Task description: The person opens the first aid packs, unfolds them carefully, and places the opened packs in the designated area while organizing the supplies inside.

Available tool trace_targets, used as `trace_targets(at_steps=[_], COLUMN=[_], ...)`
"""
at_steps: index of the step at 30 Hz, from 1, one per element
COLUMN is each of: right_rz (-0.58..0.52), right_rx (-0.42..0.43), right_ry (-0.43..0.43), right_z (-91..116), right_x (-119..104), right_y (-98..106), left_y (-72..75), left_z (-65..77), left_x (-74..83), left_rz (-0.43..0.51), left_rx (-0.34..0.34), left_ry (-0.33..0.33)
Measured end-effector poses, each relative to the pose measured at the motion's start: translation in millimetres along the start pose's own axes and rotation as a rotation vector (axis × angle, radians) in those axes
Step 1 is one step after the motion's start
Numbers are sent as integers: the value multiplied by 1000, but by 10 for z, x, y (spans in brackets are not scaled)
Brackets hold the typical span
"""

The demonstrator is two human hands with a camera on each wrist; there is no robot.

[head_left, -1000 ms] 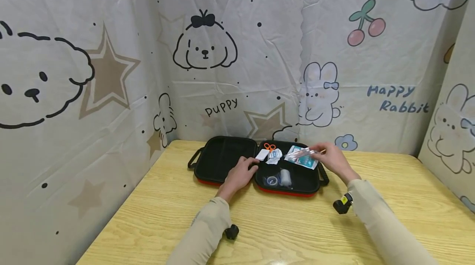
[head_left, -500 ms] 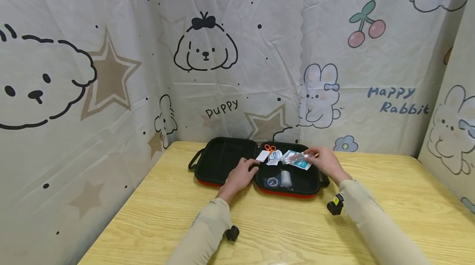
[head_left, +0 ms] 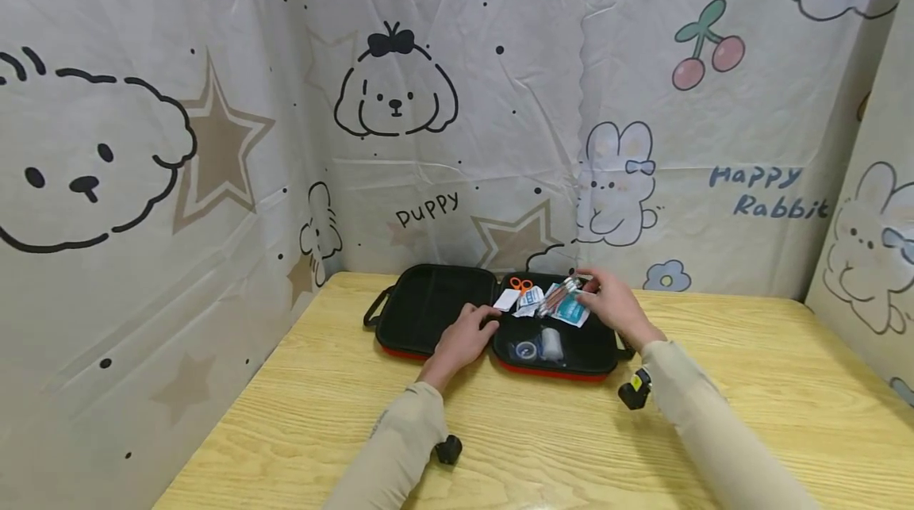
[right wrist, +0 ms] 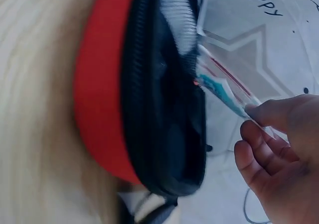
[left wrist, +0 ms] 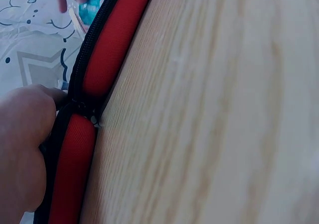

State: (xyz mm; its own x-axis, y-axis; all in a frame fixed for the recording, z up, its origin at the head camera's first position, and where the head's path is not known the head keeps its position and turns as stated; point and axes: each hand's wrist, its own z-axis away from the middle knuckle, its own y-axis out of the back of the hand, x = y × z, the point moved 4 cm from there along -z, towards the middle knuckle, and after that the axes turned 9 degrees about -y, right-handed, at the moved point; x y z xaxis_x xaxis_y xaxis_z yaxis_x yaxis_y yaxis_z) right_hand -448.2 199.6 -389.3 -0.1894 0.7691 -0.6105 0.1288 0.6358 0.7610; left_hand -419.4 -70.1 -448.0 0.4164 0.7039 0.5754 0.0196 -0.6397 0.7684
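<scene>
A red and black zip case [head_left: 446, 300] lies open on the table, its two halves side by side. My left hand [head_left: 460, 335] rests on the case's near edge by the hinge, fingertips at a small white packet [head_left: 507, 301]. Above the right half, my right hand [head_left: 610, 305] pinches a clear packet of thin reddish sticks [head_left: 557, 297] between thumb and fingers. A teal and white packet [head_left: 571, 310] overlaps it right at the fingertips; in the right wrist view, the teal packet [right wrist: 222, 92] slants beside the sticks.
Orange-handled scissors [head_left: 521, 285] and a blue-printed white packet [head_left: 530, 301] lie in the right half's back. Nearer the front are a white roll [head_left: 551, 344] and a round ring-shaped roll [head_left: 525, 350] in clear wrap. A printed curtain [head_left: 500, 137] stands behind the wooden table [head_left: 543, 446].
My right hand has moved left over the case, taking the stick packet and teal packet with it; the stick packet has tipped steeper. My left hand stays at the hinge.
</scene>
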Motion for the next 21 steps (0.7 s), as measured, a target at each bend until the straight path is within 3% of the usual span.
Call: trace_targets(at_steps=[11, 21], right_rz=[55, -9], right_rx=[4, -108], right_ry=[-57, -78], right_z=[123, 171], right_x=[202, 369], right_y=[384, 441], left_y=[-17, -40], left_z=[12, 5], left_x=[10, -6], left_rz=[-2, -3], left_rx=[-8, 6], left_ry=[6, -1])
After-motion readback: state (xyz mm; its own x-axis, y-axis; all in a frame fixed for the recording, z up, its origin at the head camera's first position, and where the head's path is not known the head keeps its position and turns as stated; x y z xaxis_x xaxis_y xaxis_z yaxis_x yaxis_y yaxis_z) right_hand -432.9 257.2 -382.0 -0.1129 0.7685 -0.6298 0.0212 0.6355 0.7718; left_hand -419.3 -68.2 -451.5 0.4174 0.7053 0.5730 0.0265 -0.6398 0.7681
